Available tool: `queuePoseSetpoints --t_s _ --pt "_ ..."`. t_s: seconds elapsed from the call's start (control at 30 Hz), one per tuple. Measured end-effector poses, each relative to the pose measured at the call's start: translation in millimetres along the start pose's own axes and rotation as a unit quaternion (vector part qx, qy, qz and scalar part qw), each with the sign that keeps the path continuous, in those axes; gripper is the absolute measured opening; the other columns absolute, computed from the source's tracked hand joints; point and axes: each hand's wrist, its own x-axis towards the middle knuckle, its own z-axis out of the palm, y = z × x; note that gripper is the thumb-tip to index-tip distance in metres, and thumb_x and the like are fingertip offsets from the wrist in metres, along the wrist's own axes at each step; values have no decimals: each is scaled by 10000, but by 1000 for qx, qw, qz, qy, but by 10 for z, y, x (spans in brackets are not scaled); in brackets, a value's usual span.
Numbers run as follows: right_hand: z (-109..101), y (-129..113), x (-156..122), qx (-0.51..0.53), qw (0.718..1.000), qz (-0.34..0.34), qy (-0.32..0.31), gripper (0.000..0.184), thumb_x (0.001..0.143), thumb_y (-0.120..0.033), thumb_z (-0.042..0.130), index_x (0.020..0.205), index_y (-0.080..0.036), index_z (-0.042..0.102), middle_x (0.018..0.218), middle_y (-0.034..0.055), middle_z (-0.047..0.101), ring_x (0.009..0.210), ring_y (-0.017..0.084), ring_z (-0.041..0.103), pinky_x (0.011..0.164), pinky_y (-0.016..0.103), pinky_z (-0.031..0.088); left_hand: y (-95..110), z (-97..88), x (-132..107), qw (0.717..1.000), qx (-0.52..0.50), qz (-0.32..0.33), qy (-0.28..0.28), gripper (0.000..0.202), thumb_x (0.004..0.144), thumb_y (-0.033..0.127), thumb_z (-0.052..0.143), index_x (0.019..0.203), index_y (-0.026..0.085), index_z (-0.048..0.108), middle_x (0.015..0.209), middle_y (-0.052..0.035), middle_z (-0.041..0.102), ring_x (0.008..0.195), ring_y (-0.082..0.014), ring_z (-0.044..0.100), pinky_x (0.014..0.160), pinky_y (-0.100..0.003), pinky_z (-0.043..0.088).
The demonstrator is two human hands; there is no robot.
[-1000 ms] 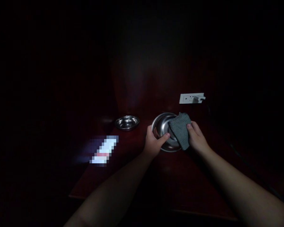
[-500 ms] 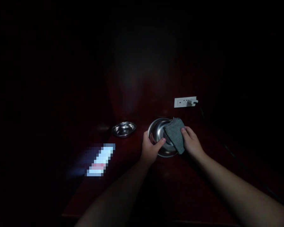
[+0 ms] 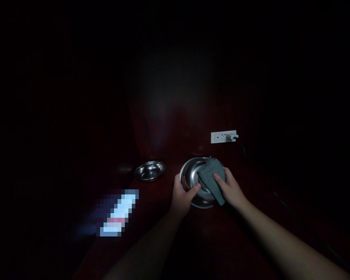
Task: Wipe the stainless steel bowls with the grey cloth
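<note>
My left hand [image 3: 183, 196] grips the near left rim of a shiny steel bowl [image 3: 192, 177], thumb hooked over the edge, and holds it tilted above a dark red table [image 3: 221, 237]. My right hand [image 3: 230, 189] presses a folded grey cloth [image 3: 211, 177] against the bowl's right inner side, fingers closed on the cloth. A second, smaller steel bowl [image 3: 150, 170] sits on the table to the left, apart from both hands.
The room is very dark. A white power strip [image 3: 223, 136] with a plug in it lies behind the bowl, its dark cable running off to the right. A bright blurred rectangle [image 3: 119, 213] lies on the table's left side.
The hands, bowl and cloth have shifted down and slightly left in view as the camera tilted. The cloth has moved further over the bowl's right side.
</note>
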Motion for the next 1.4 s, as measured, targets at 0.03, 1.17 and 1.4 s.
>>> queuePoseSetpoints --t_s 0.03,1.17,1.4 --pt "1 -2 1 -1 1000 1 4 413 762 -538 521 1030 -226 484 976 60 623 906 233 590 821 389 464 7 0 1 1000 -1 -6 -5 542 646 279 716 1112 188 454 1057 -78 615 1012 -232 587 893 -402 435" --pt "-39 -17 21 5 999 -44 -18 411 784 -532 494 1051 -220 480 1009 58 599 941 226 565 869 395 433 17 -26 13 1000 -2 -4 -26 552 623 284 734 1090 168 464 1074 -97 614 1026 -255 583 888 -422 439" --pt "-59 -40 17 -21 997 -69 -30 475 740 -514 569 1085 -210 448 1011 67 582 917 223 565 849 398 443 -6 -36 9 1000 6 10 -24 559 619 278 737 1095 165 466 1050 -89 618 1024 -250 581 891 -423 440"
